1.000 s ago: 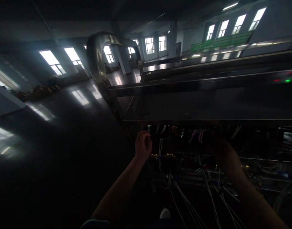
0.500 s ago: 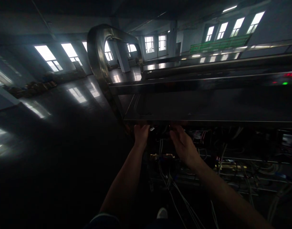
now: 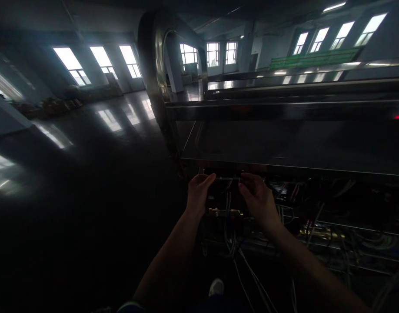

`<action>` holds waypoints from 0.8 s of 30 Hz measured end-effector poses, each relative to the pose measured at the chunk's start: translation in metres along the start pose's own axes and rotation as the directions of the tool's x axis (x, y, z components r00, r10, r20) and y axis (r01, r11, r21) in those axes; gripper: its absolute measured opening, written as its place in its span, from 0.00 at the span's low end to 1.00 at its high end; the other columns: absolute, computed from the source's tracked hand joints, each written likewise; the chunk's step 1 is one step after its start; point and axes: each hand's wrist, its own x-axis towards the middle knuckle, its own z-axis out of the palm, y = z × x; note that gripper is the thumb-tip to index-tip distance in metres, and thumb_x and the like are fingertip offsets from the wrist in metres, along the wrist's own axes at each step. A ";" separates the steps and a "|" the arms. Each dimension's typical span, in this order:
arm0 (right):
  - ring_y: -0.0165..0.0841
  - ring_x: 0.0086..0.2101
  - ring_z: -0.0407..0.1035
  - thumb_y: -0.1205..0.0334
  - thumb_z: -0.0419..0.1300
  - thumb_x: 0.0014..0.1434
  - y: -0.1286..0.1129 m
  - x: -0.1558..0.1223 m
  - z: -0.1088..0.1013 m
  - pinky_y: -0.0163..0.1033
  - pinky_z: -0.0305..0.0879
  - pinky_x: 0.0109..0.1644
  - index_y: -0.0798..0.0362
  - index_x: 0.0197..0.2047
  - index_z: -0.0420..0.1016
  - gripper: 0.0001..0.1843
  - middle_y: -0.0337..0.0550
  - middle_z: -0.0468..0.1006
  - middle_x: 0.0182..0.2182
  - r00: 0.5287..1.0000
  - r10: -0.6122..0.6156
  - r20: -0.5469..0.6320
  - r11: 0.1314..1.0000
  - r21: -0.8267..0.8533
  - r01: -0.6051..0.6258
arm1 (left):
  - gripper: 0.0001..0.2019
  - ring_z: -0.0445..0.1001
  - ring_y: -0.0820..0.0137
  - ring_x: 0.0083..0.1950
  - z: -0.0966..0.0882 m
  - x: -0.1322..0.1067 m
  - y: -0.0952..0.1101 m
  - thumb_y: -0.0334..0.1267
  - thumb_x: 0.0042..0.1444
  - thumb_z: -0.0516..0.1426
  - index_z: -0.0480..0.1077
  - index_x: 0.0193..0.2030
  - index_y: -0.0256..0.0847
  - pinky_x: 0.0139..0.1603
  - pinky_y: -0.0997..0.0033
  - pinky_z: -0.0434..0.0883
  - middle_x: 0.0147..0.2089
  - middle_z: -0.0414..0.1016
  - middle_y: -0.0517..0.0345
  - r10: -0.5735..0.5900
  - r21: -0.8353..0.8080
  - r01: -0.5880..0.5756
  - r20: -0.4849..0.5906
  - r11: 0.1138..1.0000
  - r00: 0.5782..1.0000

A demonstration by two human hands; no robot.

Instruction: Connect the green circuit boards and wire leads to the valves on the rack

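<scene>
My left hand [image 3: 198,193] is closed, thumb and fingers pinching the left end of a thin dark piece with a pale front edge [image 3: 228,178]. At the other end of that piece my right hand [image 3: 258,198] pinches in the same way. What kind of piece it is cannot be made out in the dark. Both hands are just below the front edge of a metal shelf [image 3: 284,167]. Under the held piece, pale cables [image 3: 228,202] hang past a brass-coloured fitting [image 3: 226,212].
A bent metal tube frame [image 3: 157,65] rises at the shelf's left end. More wiring and a second brass-coloured part [image 3: 323,230] lie at lower right. A red light [image 3: 398,117] glows at far right. Dark shiny floor [image 3: 114,174] extends on the left, with a shoe [image 3: 216,287] below.
Both hands have come out slightly from beneath the shelf edge, and the thin piece between them now shows. The view has shifted. The green light at right no longer shows.
</scene>
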 end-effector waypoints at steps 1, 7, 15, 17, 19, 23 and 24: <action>0.36 0.36 0.73 0.54 0.56 0.53 0.001 -0.006 -0.001 0.41 0.70 0.37 0.55 0.51 0.65 0.24 0.47 0.78 0.36 1.000 0.014 0.013 1.000 0.008 -0.014 | 0.15 0.70 0.76 0.28 0.000 -0.005 -0.001 0.45 0.38 0.66 0.69 0.26 0.37 0.31 0.76 0.64 0.25 0.71 0.64 0.002 -0.032 -0.002 -0.012 0.999 1.000; 0.35 0.32 0.74 0.48 0.54 0.56 -0.002 -0.031 -0.008 0.40 0.70 0.33 0.56 0.55 0.63 0.28 0.46 0.78 0.34 0.999 -0.022 0.040 0.997 -0.072 0.025 | 0.17 0.77 0.69 0.41 0.000 -0.036 -0.009 0.38 0.43 0.64 0.70 0.42 0.39 0.41 0.72 0.71 0.37 0.78 0.56 0.156 -0.088 -0.153 0.018 0.984 0.988; 0.36 0.26 0.72 0.42 0.51 0.58 -0.011 -0.035 -0.012 0.40 0.70 0.32 0.57 0.47 0.71 0.27 0.47 0.77 0.28 0.975 -0.218 -0.050 0.854 -0.493 0.166 | 0.12 0.72 0.60 0.54 -0.009 -0.048 -0.020 0.36 0.51 0.60 0.75 0.44 0.43 0.57 0.55 0.68 0.48 0.77 0.52 0.335 0.260 -0.355 0.117 0.898 0.935; 0.36 0.26 0.72 0.41 0.49 0.59 -0.010 -0.035 -0.011 0.39 0.69 0.31 0.57 0.45 0.71 0.27 0.47 0.77 0.28 0.970 -0.237 -0.058 0.840 -0.514 0.175 | 0.13 0.70 0.60 0.57 -0.010 -0.049 -0.022 0.35 0.52 0.60 0.75 0.45 0.44 0.60 0.54 0.66 0.48 0.77 0.54 0.373 0.285 -0.392 0.120 0.875 0.920; 0.36 0.26 0.73 0.40 0.49 0.59 -0.008 -0.037 -0.011 0.39 0.69 0.30 0.58 0.46 0.71 0.28 0.47 0.77 0.28 0.968 -0.245 -0.056 0.835 -0.520 0.181 | 0.12 0.69 0.61 0.58 -0.010 -0.051 -0.024 0.35 0.53 0.59 0.75 0.45 0.45 0.61 0.53 0.64 0.48 0.77 0.55 0.399 0.295 -0.415 0.118 0.860 0.910; 0.37 0.28 0.74 0.40 0.49 0.59 -0.006 -0.040 -0.010 0.40 0.70 0.31 0.59 0.47 0.71 0.30 0.50 0.78 0.30 0.960 -0.276 -0.053 0.821 -0.533 0.207 | 0.10 0.67 0.62 0.58 -0.009 -0.054 -0.025 0.35 0.54 0.59 0.75 0.44 0.45 0.61 0.53 0.65 0.48 0.77 0.56 0.453 0.337 -0.468 0.127 0.817 0.882; 0.37 0.28 0.74 0.42 0.48 0.60 -0.005 -0.041 -0.010 0.40 0.70 0.32 0.59 0.47 0.71 0.29 0.50 0.79 0.31 0.958 -0.283 -0.054 0.816 -0.538 0.211 | 0.10 0.67 0.62 0.59 -0.009 -0.055 -0.024 0.36 0.55 0.58 0.75 0.44 0.46 0.61 0.52 0.64 0.48 0.77 0.56 0.467 0.364 -0.479 0.126 0.799 0.875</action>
